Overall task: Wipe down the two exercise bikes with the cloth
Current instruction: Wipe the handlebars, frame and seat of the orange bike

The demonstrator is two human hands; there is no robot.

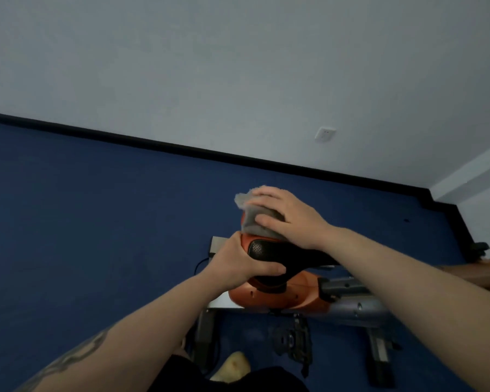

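Our right hand (289,219) presses the grey cloth (255,219) with flat fingers on the far end of the bike seat (280,250). Our left hand (238,264) grips the seat's near side, thumb curled over it. The cloth may slip off the edge if we push further.

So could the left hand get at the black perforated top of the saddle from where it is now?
Probably yes. The left hand already grips the saddle's near edge, its thumb lying on the black top, and nothing covers that surface; the right hand and cloth sit farther back.
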